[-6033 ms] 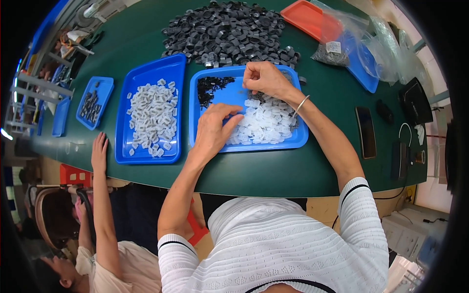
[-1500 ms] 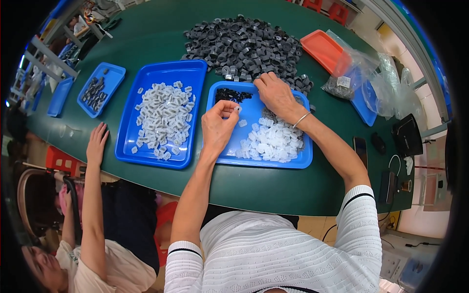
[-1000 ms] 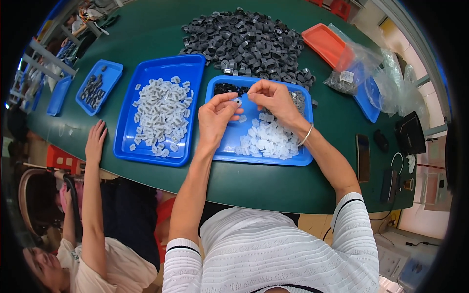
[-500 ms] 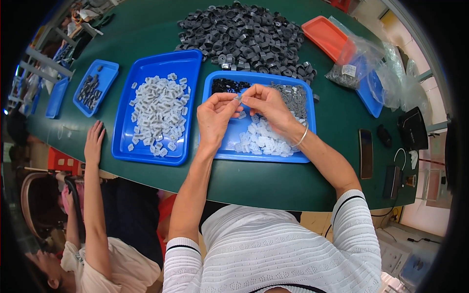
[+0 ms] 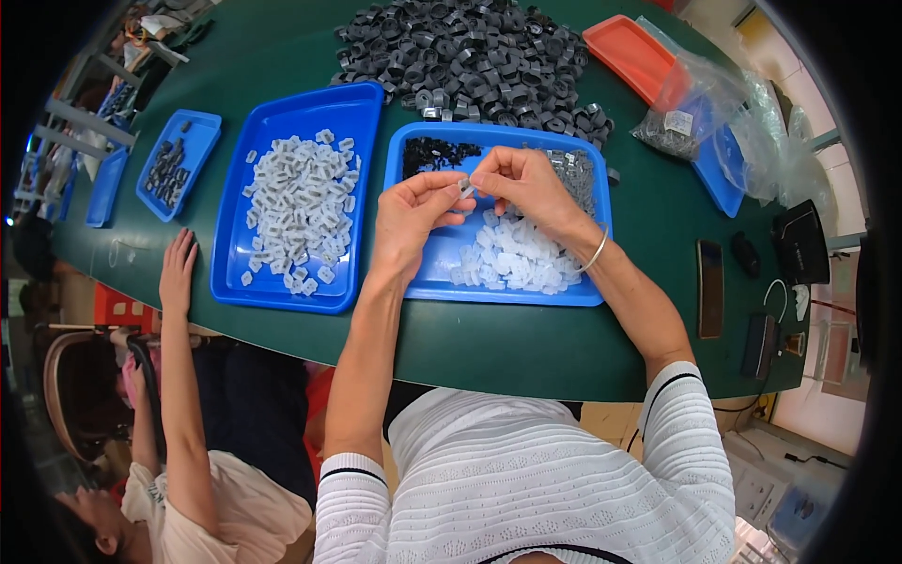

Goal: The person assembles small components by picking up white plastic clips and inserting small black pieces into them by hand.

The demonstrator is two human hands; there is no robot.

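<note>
Over the right-hand blue tray [image 5: 432, 289], my left hand [image 5: 411, 218] pinches a small whitish-grey plastic piece [image 5: 465, 188] between thumb and fingers. Close beside it is my right hand [image 5: 529, 191], its thumb and fingertips pressed together at the piece's end; whether they grip a further small part is hidden. Inside that tray lie translucent white plastic pieces [image 5: 507, 260], small black parts [image 5: 434, 155] and small grey parts [image 5: 571, 179]. To the left, a deeper blue tray [image 5: 315, 299] holds a heap of similar whitish-grey pieces [image 5: 296, 202].
A large pile of dark grey ring-shaped parts [image 5: 460, 61] covers the table's far middle. An orange tray [image 5: 628, 56], plastic bags [image 5: 728, 122] and a phone [image 5: 709, 287] are on the right. At the left, another person's hand [image 5: 177, 273] rests on the table edge near a small blue tray [image 5: 205, 141].
My fingertips have parted slightly, and the small piece shows more plainly in my left hand. My right hand has shifted a little right and up. The whole view has tilted slightly.
</note>
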